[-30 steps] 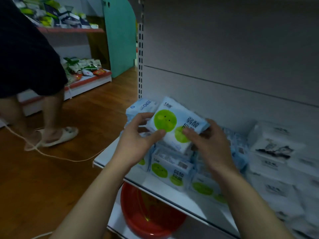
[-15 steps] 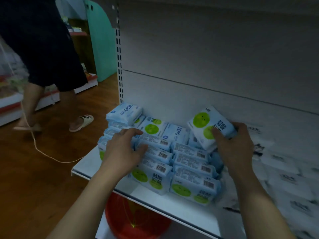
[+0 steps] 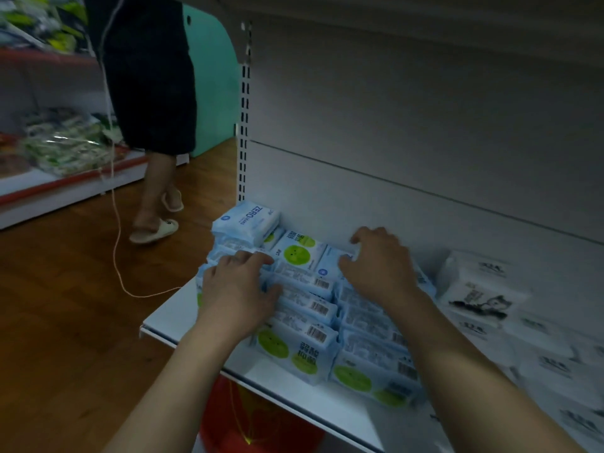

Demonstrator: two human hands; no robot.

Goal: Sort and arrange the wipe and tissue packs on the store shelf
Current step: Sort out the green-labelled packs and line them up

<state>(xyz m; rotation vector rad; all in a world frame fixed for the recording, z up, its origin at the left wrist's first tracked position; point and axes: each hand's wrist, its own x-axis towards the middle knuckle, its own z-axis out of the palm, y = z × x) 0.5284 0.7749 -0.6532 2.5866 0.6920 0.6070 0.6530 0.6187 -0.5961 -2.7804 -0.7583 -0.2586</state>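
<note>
Store shelf [image 3: 170,318], white metal, grey back panel [image 3: 425,142].
- Wipe packs [image 3: 304,348]: pale blue with green circles, standing on edge in close rows at the shelf's left end, barcodes up. One green-circle pack [image 3: 297,253] lies flat at the back. A pack marked ZERO [image 3: 248,220] tops the stack in the back left corner.
- Tissue packs [image 3: 480,289]: white with dark print, heaped just right of the wipes.
- Left hand [image 3: 238,289]: palm down on the left rows, fingers relaxed and slightly spread, gripping nothing.
- Right hand [image 3: 379,266]: over the back of the right rows, fingers bent downward near the panel, thumb against a blue pack; whether it grips one cannot be told.
- Red basin [image 3: 261,426]: beneath the shelf.
- Aisle: wooden floor [image 3: 65,322], a pale cord [image 3: 114,223] trailing across it, a second person [image 3: 150,76] in dark clothing and pale slippers [image 3: 153,232].
</note>
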